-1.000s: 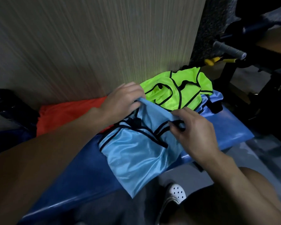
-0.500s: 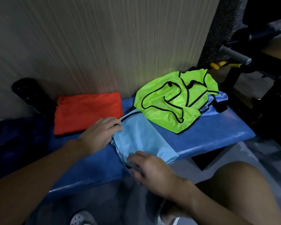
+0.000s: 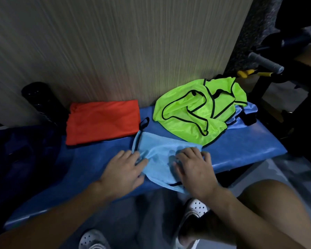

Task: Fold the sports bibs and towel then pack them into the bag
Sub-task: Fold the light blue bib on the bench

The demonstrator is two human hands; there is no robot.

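Note:
A light-blue bib point(image 3: 160, 150) with black trim lies folded small near the front edge of the blue padded bench point(image 3: 241, 142). My left hand point(image 3: 123, 169) rests flat on the bib's left edge with its fingers spread. Flat on the right half lies my right hand point(image 3: 194, 169), pressing the fabric down. An orange bib point(image 3: 102, 121) sits folded at the back left. At the back right a neon-green bib point(image 3: 196, 112) is crumpled and unfolded, on top of another light-blue bib point(image 3: 250, 109). Dark blue fabric point(image 3: 22, 150), possibly the bag, lies at the far left.
A ribbed wall panel point(image 3: 133, 51) runs right behind the bench. A black cylinder point(image 3: 38, 97) leans at the back left. Black gym equipment with a grey grip point(image 3: 266, 62) and yellow handles point(image 3: 246, 72) stands to the right. My white shoes point(image 3: 196, 209) are below the bench's front edge.
A second ago both hands held the light-blue bib up while folding it. It now lies folded on the bench, and both hands have come down flat on it.

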